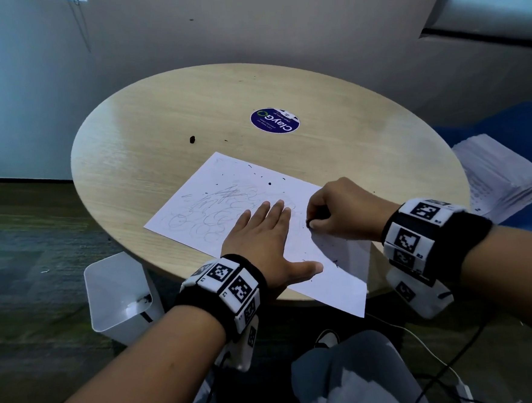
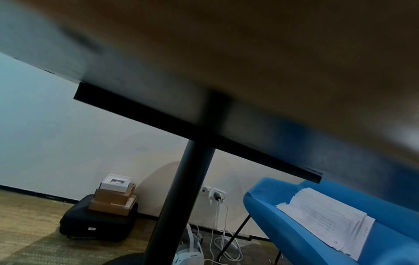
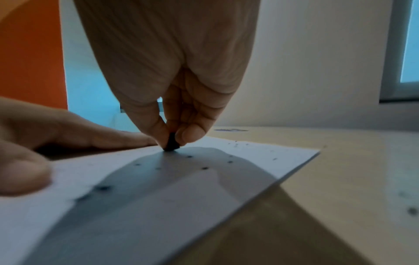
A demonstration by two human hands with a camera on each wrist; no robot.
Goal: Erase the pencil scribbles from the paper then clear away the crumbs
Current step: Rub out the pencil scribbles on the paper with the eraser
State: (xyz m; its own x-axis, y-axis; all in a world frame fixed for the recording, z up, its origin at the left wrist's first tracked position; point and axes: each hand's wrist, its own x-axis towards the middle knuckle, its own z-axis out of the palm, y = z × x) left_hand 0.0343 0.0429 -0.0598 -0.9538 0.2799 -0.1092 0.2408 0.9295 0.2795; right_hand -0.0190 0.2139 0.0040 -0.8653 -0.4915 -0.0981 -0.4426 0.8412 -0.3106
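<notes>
Near edge: white bin (image 1: 120,293) on the floor left of the round table (image 1: 158,120), dark bits at its bottom. Paper (image 1: 214,201) overhangs the near table rim, scribbles (image 1: 209,214) on its left part, dark crumbs (image 3: 205,168) scattered. Left hand (image 1: 261,242) flat, fingers straight, pressing the paper. Right hand (image 1: 344,208) pinches a small dark eraser (image 3: 171,142), tip on the sheet. Beyond: round blue sticker (image 1: 275,121). Right: paper stack (image 2: 326,220) on blue chair (image 2: 283,224).
</notes>
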